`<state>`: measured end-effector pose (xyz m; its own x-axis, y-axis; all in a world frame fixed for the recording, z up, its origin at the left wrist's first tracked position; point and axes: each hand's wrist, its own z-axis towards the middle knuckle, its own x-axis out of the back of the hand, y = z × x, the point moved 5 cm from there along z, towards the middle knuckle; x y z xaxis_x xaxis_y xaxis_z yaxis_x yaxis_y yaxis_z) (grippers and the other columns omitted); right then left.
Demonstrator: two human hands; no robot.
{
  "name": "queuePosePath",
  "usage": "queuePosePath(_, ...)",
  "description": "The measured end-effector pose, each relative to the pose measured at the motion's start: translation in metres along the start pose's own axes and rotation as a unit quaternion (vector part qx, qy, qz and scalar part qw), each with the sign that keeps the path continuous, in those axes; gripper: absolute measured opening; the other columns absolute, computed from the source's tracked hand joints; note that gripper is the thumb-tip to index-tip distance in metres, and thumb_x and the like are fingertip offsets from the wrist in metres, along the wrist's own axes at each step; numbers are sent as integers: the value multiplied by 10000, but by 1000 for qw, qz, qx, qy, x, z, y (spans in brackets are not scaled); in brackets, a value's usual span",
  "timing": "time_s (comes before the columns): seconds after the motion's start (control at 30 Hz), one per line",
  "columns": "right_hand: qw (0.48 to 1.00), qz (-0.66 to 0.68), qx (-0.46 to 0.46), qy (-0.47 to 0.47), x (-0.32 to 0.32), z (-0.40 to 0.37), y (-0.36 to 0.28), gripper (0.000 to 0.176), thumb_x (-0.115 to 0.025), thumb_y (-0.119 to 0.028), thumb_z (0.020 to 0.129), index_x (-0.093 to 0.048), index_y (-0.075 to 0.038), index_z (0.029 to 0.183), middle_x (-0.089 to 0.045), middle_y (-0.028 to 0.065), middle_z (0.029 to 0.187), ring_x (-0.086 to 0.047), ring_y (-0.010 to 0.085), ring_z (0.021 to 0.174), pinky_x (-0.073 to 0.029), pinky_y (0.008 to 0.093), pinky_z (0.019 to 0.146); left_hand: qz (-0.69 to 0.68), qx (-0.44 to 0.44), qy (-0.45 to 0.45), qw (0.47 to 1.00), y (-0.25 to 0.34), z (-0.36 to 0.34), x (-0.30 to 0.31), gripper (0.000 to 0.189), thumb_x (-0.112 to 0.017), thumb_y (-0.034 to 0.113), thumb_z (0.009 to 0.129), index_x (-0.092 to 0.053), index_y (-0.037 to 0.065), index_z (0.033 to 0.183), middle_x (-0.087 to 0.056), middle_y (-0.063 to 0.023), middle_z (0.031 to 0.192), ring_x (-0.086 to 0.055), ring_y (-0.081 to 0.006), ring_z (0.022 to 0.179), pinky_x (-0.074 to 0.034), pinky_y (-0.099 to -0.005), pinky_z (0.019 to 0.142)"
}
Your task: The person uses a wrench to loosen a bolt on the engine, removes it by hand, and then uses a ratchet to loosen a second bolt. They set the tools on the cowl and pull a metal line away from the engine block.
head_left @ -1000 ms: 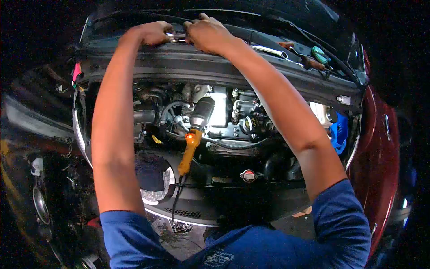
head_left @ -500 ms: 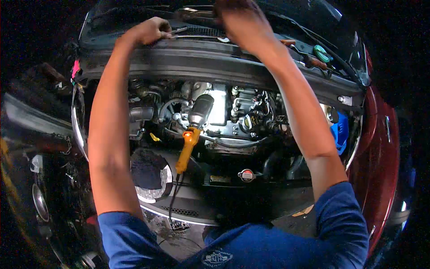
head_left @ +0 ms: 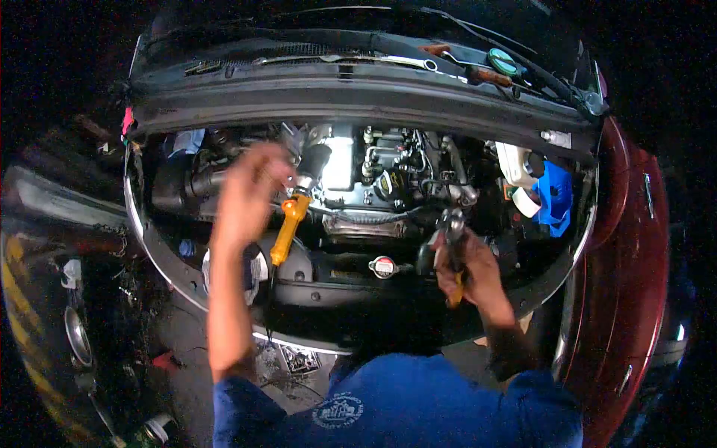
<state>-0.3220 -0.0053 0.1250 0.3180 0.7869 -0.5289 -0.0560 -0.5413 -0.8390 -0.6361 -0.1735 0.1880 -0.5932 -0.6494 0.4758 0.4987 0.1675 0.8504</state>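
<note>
My left hand, smeared by motion, is over the left side of the engine bay, right beside the work light. That yellow work light lies across the front of the engine, its lamp end casting a bright glow on the engine cover. My right hand is wrapped around a hand tool with a metal head and an orange part showing below the fingers; its exact kind is blurred. It hovers over the front right of the bay, to the right of the radiator cap.
Along the cowl below the windshield lie a long wrench, a brown-handled tool and a round green item. A blue cloth-like item sits at the bay's right, beside a white reservoir. The front bumper edge curves nearest me.
Both hands have come back from the cowl to over the engine bay. My right hand has brought a tool down with it. The view has shifted slightly.
</note>
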Motion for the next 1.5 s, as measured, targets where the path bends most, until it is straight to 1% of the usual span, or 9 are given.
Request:
queuePosePath(0.1,996,-84,7,24,-13,-11,22,528,-483,-433,1065,-474,-21,1395,-541,77,707,-475,134,540,-415,263,505,-235,97,-109,961,-17,-95,-93,243,-534,57,1031,-580,-9,1260,-656,-69,889,-637,-136,755,-545,-292,682)
queuePosePath(0.23,994,-28,-65,84,-27,-16,39,505,-439,-388,1089,-449,-45,1459,-534,55,688,-458,107,530,-394,245,495,-198,89,-144,966,-7,-145,-134,250,-543,26,1009,-594,-2,1252,-679,-79,931,-598,-111,709,-509,-284,659)
queuePosePath(0.57,990,-3,-140,2,-31,-23,55,403,-504,-319,1075,-530,-75,1395,-492,-2,634,-372,68,457,-298,234,416,-107,-16,-128,986,13,-160,-125,223,-600,78,984,-624,6,1194,-670,-158,1019,-661,-292,921,-515,-378,850)
queuePosePath(0.73,973,-184,-137,-33,-23,-19,48,385,-532,-289,1069,-573,-74,1386,-500,-25,647,-356,43,472,-287,213,421,-158,14,-211,965,4,-165,-134,220,-585,62,981,-626,10,1190,-672,-179,1069,-659,-384,979,-515,-391,855)
queuePosePath(0.83,968,-200,-152,-25,-16,-10,50,356,-552,-281,1061,-608,-88,1355,-531,-32,675,-357,32,481,-282,209,422,-80,-23,-124,989,6,-163,-135,231,-580,47,973,-622,8,1197,-671,-184,1088,-647,-401,1013,-508,-398,874)
queuePosePath(1.03,953,-262,-141,63,-16,30,52,320,-537,-273,1063,-599,-73,1305,-513,-26,665,-403,50,481,-305,232,424,54,-120,-30,991,-20,-125,-151,256,-589,96,972,-622,4,1207,-660,-211,1139,-637,-417,1043,-515,-442,896)
queuePosePath(1.17,884,-458,22,87,0,93,33,306,-513,-278,1072,-584,-49,1261,-502,-24,647,-440,69,469,-351,248,425,43,-31,-39,998,-48,-48,-165,323,-625,193,969,-626,-19,1214,-699,-267,1045,-656,-455,1024,-510,-490,900)
queuePosePath(1.3,886,-448,-32,116,17,153,7,323,-514,-286,1069,-605,-44,1262,-526,-18,649,-479,81,475,-396,255,432,-7,-33,-80,996,-58,29,-165,199,-661,139,936,-633,-19,1054,-705,-251,974,-658,-463,946,-517,-486,793)
queuePosePath(1.5,799,-598,-5,68,80,227,18,321,-563,-267,1045,-660,-48,1259,-661,61,765,-586,132,552,-489,314,535,-60,0,-125,990,-124,79,-200,317,-743,207,904,-656,-25,1101,-730,-208,1005,-700,-327,917,-520,-412,798)
